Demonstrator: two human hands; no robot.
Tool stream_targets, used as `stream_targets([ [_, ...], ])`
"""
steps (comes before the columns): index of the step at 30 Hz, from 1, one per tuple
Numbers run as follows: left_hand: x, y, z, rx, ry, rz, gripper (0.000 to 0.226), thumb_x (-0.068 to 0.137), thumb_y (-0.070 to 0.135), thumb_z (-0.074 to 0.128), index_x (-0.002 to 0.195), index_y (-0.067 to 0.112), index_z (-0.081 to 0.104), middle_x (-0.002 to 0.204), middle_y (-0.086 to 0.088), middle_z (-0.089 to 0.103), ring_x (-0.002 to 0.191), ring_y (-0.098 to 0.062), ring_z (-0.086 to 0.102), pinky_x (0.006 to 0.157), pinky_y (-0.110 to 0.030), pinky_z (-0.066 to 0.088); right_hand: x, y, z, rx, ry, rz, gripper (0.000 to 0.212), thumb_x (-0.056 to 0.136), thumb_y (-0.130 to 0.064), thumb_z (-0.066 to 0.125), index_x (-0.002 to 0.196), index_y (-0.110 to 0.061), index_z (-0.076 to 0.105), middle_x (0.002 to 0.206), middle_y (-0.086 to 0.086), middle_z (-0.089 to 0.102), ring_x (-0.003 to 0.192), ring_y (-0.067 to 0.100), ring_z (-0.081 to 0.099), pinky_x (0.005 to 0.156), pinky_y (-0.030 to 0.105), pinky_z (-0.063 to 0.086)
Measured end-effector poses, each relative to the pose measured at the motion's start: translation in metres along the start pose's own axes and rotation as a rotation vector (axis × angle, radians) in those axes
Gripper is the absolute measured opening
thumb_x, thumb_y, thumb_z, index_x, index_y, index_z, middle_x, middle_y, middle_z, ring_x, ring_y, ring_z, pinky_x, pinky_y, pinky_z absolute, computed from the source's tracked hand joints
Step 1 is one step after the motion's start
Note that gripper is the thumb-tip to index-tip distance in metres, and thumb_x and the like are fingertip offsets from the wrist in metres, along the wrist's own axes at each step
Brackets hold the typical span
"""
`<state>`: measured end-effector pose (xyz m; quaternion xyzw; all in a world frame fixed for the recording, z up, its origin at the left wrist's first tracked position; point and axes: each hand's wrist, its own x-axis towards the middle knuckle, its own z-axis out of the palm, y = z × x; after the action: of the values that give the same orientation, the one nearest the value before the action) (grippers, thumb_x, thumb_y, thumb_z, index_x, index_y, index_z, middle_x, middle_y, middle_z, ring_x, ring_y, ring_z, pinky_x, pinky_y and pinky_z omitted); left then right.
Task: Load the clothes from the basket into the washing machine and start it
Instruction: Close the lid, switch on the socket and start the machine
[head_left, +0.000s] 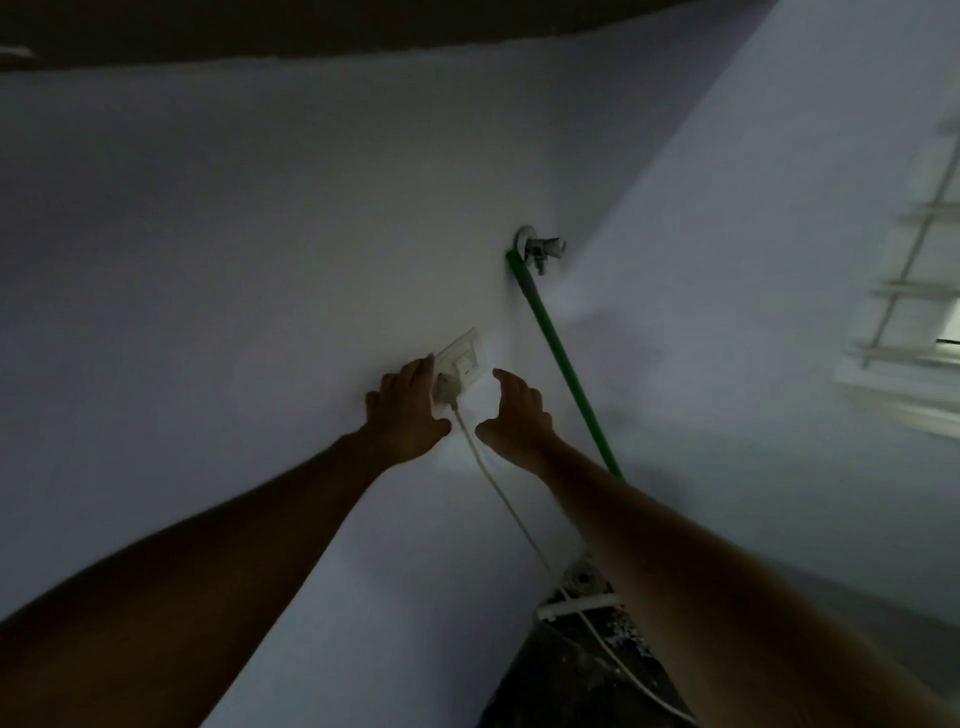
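Both bare arms reach up to a pale wall. The left hand (406, 410) lies flat, fingers spread, its grip released, fingertips touching the left edge of the wall socket plate (464, 362). A plug (444, 391) sits in the socket, its white cord (524, 525) trailing toward 5 o'clock. The right hand (517, 415), at 3 o'clock of the plug, hovers with its grip released, grasping nothing. At 1 o'clock a wall tap (540, 249) carries a green hose (563, 364). The washing machine and basket are out of view.
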<state>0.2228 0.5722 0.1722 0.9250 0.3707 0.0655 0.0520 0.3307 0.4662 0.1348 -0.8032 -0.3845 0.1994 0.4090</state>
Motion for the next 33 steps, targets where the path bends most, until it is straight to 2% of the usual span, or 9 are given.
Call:
stream_targets([
  [6,-0.053,0.01,-0.011,-0.062,0.089,0.05,0.09,0.085,0.038,0.07,0.153,0.023,0.014,0.157,-0.001,0.025,0.137,-0.03,0.028,0.107,-0.046,0.027,-0.052,-0.017,-0.03,-0.081,0.039,-0.021,0.091,0.074,-0.01,0.06,0.152,-0.021,0.016,0.157,0.001,0.023,0.142,0.025,0.021,0.112,0.049,0.026],
  [15,-0.116,0.034,-0.062,-0.112,0.136,0.152,0.093,0.085,0.037,0.069,0.154,0.023,0.008,0.156,-0.003,0.025,0.135,-0.032,0.029,0.107,-0.047,0.027,-0.126,-0.045,-0.068,-0.149,0.116,-0.011,0.091,0.075,-0.014,0.062,0.153,-0.023,0.015,0.157,0.003,0.023,0.143,0.027,0.021,0.113,0.054,0.027],
  [18,-0.138,0.043,-0.072,-0.127,0.14,0.167,0.094,0.085,0.039,0.069,0.154,0.021,0.008,0.157,-0.004,0.023,0.135,-0.033,0.029,0.107,-0.047,0.028,-0.154,-0.049,-0.077,-0.177,0.152,0.008,0.089,0.075,-0.014,0.061,0.152,-0.022,0.016,0.155,0.003,0.026,0.14,0.028,0.025,0.111,0.051,0.029],
  [26,-0.224,0.069,-0.067,-0.263,0.045,0.221,0.087,0.089,0.04,0.064,0.155,0.023,0.009,0.158,-0.007,0.022,0.14,-0.033,0.024,0.111,-0.046,0.024,-0.257,-0.039,-0.077,-0.15,0.187,0.114,0.086,0.079,-0.013,0.062,0.153,-0.019,0.017,0.155,0.005,0.026,0.139,0.028,0.026,0.111,0.049,0.031],
  [33,-0.305,0.097,-0.027,-0.401,-0.025,0.327,0.08,0.087,0.042,0.066,0.152,0.024,0.023,0.151,-0.008,0.037,0.135,-0.033,0.034,0.109,-0.046,0.031,-0.347,-0.015,-0.076,-0.24,0.223,0.189,0.082,0.08,-0.016,0.064,0.151,-0.018,0.023,0.153,0.007,0.027,0.137,0.029,0.027,0.11,0.046,0.033],
])
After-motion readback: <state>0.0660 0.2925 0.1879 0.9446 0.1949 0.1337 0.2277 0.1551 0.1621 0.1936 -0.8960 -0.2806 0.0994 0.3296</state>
